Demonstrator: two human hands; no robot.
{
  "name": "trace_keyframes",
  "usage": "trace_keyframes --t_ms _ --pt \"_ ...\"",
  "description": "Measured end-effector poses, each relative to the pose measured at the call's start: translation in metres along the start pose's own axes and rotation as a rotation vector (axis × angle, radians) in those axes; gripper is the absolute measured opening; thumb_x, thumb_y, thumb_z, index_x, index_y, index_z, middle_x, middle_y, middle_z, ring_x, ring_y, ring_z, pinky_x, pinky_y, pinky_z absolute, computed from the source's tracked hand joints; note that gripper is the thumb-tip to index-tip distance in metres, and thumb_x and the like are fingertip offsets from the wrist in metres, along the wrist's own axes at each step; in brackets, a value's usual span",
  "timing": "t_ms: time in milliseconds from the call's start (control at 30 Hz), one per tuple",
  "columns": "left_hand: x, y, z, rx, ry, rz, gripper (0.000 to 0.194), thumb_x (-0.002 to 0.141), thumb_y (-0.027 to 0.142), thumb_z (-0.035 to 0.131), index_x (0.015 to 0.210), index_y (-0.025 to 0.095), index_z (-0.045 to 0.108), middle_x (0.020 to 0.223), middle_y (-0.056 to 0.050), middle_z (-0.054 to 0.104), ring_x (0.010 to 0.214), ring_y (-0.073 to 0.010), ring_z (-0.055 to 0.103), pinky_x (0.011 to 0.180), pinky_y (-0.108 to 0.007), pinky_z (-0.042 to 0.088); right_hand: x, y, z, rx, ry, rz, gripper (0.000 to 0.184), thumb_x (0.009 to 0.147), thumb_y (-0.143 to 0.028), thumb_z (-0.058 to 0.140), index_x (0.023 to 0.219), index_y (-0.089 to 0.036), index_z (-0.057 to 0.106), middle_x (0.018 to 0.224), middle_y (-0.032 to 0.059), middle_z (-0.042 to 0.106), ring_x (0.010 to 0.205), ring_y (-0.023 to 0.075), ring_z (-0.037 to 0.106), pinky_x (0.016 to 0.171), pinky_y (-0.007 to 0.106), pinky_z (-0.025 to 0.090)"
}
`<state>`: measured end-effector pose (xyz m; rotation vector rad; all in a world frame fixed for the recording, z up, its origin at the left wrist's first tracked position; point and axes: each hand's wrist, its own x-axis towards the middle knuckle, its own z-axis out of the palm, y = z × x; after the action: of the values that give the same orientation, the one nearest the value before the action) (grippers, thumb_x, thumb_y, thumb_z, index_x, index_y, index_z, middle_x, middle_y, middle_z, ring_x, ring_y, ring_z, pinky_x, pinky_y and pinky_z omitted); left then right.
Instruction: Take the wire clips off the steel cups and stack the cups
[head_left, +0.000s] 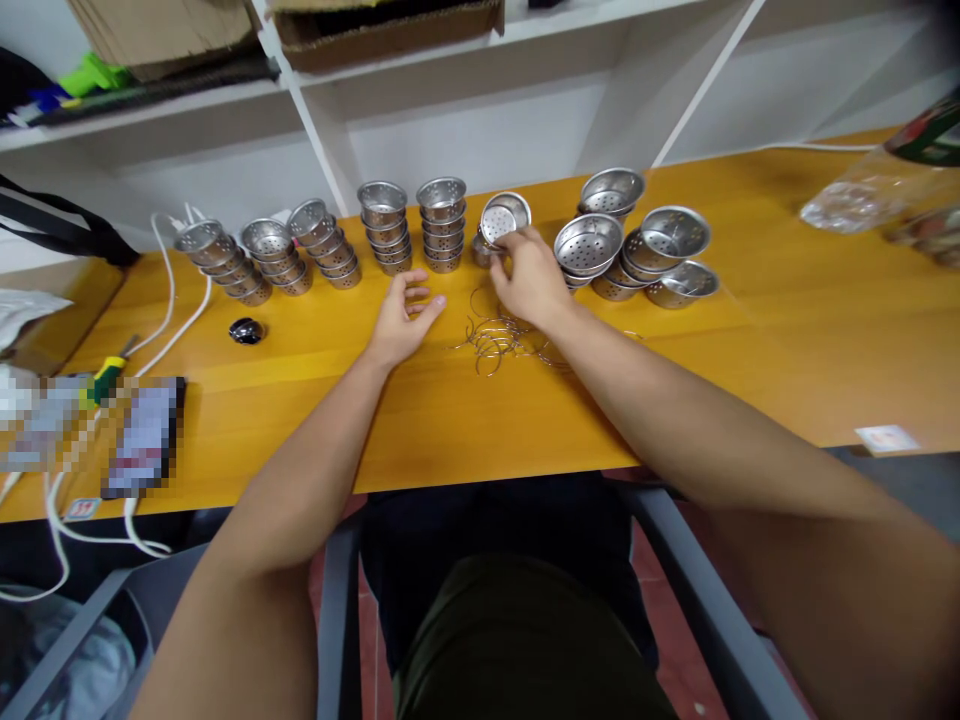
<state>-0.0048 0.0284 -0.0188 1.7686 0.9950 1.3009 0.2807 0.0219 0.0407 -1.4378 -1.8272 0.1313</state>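
Note:
My right hand (531,277) has its fingers closed on the near rim of a small perforated metal cup (506,214), tilted so that its holed bottom shows. Beneath it another metal cup (482,250) is partly hidden by the hand. My left hand (405,318) hovers over the table with fingers loosely curled and apart, holding nothing. Just behind it rise two stacks of the same cups, one stack (386,235) to the left and one stack (443,228) to the right. Below my right hand lies a tangle of thin wire rings (499,342).
Wider perforated bowls (589,243) stand in stacks on the right. Leaning cup stacks (326,245) line the left. A black shiny object (246,331), a screwdriver (109,378), a phone (146,435) and white cables lie left. A plastic bottle (855,190) lies far right. Shelves (465,120) back the table.

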Motion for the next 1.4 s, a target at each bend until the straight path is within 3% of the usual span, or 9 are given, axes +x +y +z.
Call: trace_keyframes --t_ms 300,567,733,833,900,1033,1200,1300,1400 --pt "-0.001 -0.004 -0.001 0.107 0.031 -0.012 0.051 0.101 0.041 0.101 0.144 0.027 0.074 0.172 -0.016 0.069 0.143 -0.0314 0.078 0.117 -0.048 0.071 0.039 0.003 0.025 -0.132 -0.167 0.124 0.043 0.133 -0.032 0.046 0.156 -0.012 0.076 0.172 0.0303 0.071 0.160 0.0432 0.069 0.146 0.060 0.053" --pt "-0.002 -0.004 0.001 0.117 0.058 -0.026 0.051 0.097 0.036 0.102 0.140 0.026 0.078 0.170 -0.017 0.071 0.140 -0.0310 0.079 0.117 -0.048 0.071 0.054 0.038 0.049 0.063 -0.099 0.133 0.042 0.127 -0.058 0.065 0.118 -0.021 0.084 0.124 0.0265 0.085 0.135 0.0496 0.083 0.130 0.081 0.062" --pt "-0.003 -0.002 0.000 0.109 0.037 -0.049 0.054 0.095 0.041 0.104 0.139 0.026 0.076 0.172 -0.017 0.069 0.141 -0.0314 0.080 0.124 -0.052 0.070 0.057 0.050 0.057 0.145 -0.038 0.098 0.060 0.126 -0.078 0.062 0.106 -0.024 0.079 0.105 0.0207 0.082 0.134 0.0469 0.084 0.129 0.074 0.064" --pt "-0.003 0.001 0.000 0.117 0.034 -0.060 0.056 0.094 0.043 0.105 0.137 0.025 0.075 0.171 -0.019 0.071 0.141 -0.0328 0.081 0.129 -0.057 0.069 0.053 0.044 0.056 0.158 -0.066 0.104 0.061 0.128 -0.080 0.057 0.118 -0.024 0.079 0.116 0.0205 0.083 0.137 0.0432 0.081 0.130 0.071 0.064" --pt "-0.003 0.002 -0.001 0.116 0.041 -0.067 0.055 0.093 0.041 0.105 0.137 0.025 0.075 0.169 -0.019 0.072 0.140 -0.0328 0.081 0.130 -0.058 0.069 0.046 0.033 0.051 0.128 -0.072 0.104 0.056 0.128 -0.075 0.062 0.135 -0.022 0.077 0.142 0.0244 0.081 0.141 0.0437 0.079 0.130 0.071 0.065" --pt "-0.002 0.000 -0.001 0.118 0.041 -0.057 0.057 0.092 0.043 0.103 0.138 0.023 0.078 0.166 -0.020 0.074 0.137 -0.0321 0.082 0.129 -0.057 0.069 0.023 -0.001 0.022 0.045 -0.017 -0.054 0.056 0.122 -0.054 0.076 0.166 -0.020 0.068 0.189 0.0285 0.056 0.144 0.0482 0.078 0.129 0.073 0.066" --pt "-0.002 -0.007 -0.002 0.103 0.044 -0.049 0.064 0.089 0.052 0.110 0.137 0.024 0.077 0.166 -0.019 0.076 0.136 -0.0317 0.082 0.127 -0.056 0.070 -0.005 -0.021 -0.063 0.133 -0.113 -0.255 0.028 0.123 -0.052 0.075 0.136 -0.028 0.083 0.136 0.0183 0.083 0.138 0.0513 0.079 0.130 0.077 0.064" --pt "-0.001 -0.009 -0.003 0.096 0.042 -0.050 0.064 0.089 0.053 0.109 0.137 0.025 0.077 0.165 -0.019 0.076 0.136 -0.0316 0.082 0.127 -0.056 0.070 -0.017 0.004 -0.114 0.136 -0.097 -0.260 0.021 0.115 -0.053 0.089 0.121 -0.033 0.087 0.112 0.0157 0.085 0.126 0.0511 0.081 0.118 0.074 0.068" --pt "0.000 -0.008 -0.004 0.104 0.014 -0.040 0.064 0.090 0.053 0.109 0.138 0.024 0.078 0.160 -0.019 0.077 0.136 -0.0320 0.082 0.128 -0.056 0.068 -0.023 0.042 -0.137 0.056 -0.135 -0.231 0.025 0.107 -0.054 0.097 0.106 -0.033 0.085 0.091 0.0129 0.078 0.106 0.0462 0.081 0.106 0.070 0.068"
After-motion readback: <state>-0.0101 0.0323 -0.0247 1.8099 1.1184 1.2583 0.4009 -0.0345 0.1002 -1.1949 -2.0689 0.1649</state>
